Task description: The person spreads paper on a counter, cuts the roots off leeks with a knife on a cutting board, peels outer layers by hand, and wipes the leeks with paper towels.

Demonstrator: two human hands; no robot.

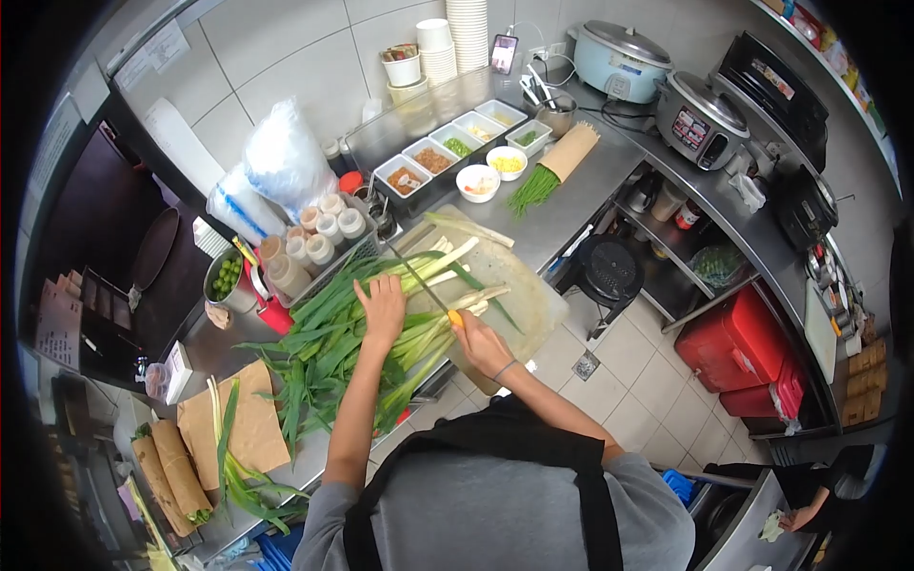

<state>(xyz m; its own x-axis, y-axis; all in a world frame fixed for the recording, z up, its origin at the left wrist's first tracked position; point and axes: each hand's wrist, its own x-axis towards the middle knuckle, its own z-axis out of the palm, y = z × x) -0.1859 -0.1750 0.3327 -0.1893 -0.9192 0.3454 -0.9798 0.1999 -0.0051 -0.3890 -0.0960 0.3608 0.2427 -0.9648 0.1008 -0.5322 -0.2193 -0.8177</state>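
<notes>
My right hand (483,347) is closed around the orange handle of a kitchen knife (428,285). Its long blade slants up and left across the pale stalks of a large pile of leeks (328,328). With fingers bent over the stalks, my left hand (383,306) grips the leeks just left of the blade. White stalk ends rest on a worn, pale cutting board (533,309), while the green leaves spread left over the steel counter. Whether the blade's edge is touching the stalks cannot be made out.
Behind the board are white bowls (478,184), a topping tray (415,176) and paper-wrapped green stems (557,169). Squeeze bottles (290,271) fill a basket at left. Brown paper (238,419) lies nearer me. Another person's hand (804,514) shows at lower right.
</notes>
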